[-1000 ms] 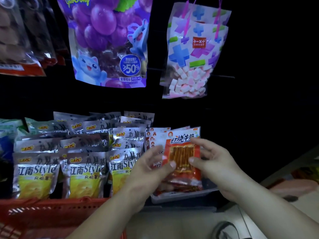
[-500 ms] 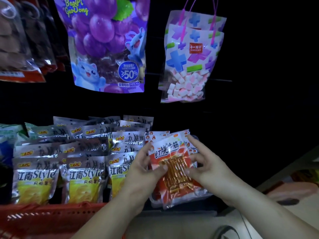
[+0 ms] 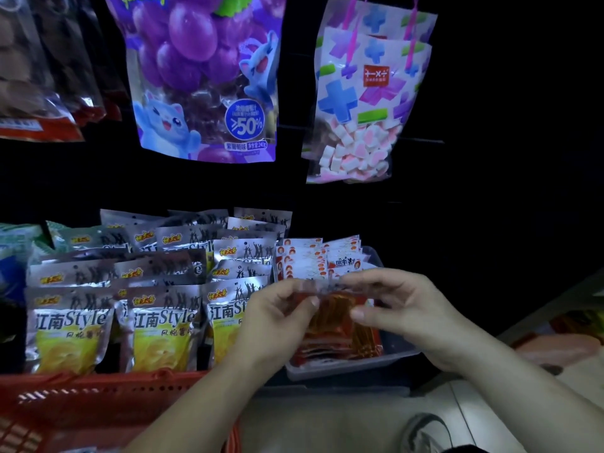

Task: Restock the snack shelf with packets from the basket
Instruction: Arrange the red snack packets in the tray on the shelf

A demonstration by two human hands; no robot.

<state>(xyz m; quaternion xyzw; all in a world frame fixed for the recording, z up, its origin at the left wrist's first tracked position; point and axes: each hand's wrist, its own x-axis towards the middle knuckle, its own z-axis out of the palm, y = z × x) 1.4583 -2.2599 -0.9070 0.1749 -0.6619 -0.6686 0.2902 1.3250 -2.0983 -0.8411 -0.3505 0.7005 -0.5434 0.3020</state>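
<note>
A red snack packet (image 3: 336, 313) with orange sticks inside sits over the clear plastic tray (image 3: 397, 349) on the shelf. My left hand (image 3: 276, 318) pinches its left upper edge and my right hand (image 3: 403, 308) pinches its right upper edge. The packet leans back against a row of similar red and white packets (image 3: 313, 258) standing in the tray. Its top seam is blurred between my fingers. The red basket (image 3: 98, 392) lies at the lower left, below the shelf front.
Silver and yellow chip bags (image 3: 157, 325) fill the shelf left of the tray in several rows. A purple grape candy bag (image 3: 209, 76) and a marshmallow bag (image 3: 369, 99) hang above. A shoe (image 3: 425, 431) shows on the pale floor below.
The packet has gone from tilted in front of the tray to lower and upright within it. Both hands have shifted up to its top edge.
</note>
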